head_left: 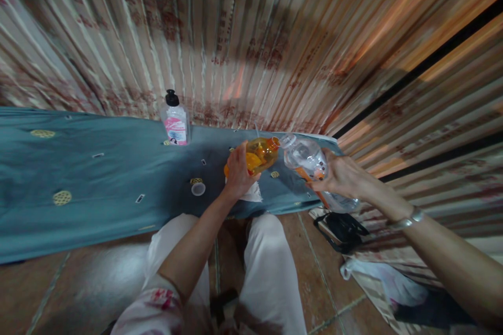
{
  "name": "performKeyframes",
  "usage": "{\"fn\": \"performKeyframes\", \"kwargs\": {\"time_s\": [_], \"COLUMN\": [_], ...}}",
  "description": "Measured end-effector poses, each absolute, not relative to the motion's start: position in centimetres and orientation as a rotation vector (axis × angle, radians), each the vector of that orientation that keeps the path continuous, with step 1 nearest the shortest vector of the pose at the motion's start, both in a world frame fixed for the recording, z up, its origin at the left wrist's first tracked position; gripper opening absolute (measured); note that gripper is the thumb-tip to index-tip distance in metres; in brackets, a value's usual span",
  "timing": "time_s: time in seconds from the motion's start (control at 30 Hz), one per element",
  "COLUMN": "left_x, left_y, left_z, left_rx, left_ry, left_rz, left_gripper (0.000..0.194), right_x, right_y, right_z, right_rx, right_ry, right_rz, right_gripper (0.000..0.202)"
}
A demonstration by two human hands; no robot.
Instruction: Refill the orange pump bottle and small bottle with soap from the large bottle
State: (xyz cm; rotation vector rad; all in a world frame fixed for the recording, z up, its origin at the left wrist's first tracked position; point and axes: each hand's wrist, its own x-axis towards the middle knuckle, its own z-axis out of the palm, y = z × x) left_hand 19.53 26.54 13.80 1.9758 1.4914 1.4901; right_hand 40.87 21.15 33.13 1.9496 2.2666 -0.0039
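My left hand [238, 174] is wrapped round a see-through orange bottle [263, 153], tilted with its uncapped mouth toward the right. My right hand [338, 174] grips a larger clear plastic bottle [304, 156] with an orange label, also tilted, its mouth pointing left. The two mouths meet or nearly meet; whether they touch I cannot tell. Under my left hand lies a piece of white paper or cloth [252, 193], partly hidden. A small white round cap [198, 188] rests on the blue-green cloth [118, 167] to the left.
A clear pump bottle [175, 124] with a black top and pink label stands near the back edge of the cloth. Behind it hangs a striped, patterned curtain [188, 36]. Dark straps or a sandal [341, 230] and a whitish bag [389, 282] lie on the tiled floor at right.
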Motion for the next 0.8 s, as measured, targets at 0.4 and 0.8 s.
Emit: {"fn": "performKeyframes", "kwargs": {"time_s": [0.4, 0.8], "left_x": [19.41, 19.4], "left_y": [26.54, 26.36], "left_z": [13.93, 14.22], "left_rx": [1.968, 1.953], "left_ry": [1.473, 1.473], "left_rz": [1.475, 1.469], "left_gripper": [0.103, 0.103], "right_x": [40.42, 40.37], "right_y": [21.08, 21.0], "right_z": [33.5, 33.52], "right_rx": [1.958, 1.966], "right_ry": [2.243, 2.27], "right_rz": [-0.028, 0.004], "right_gripper": [0.058, 0.057]}}
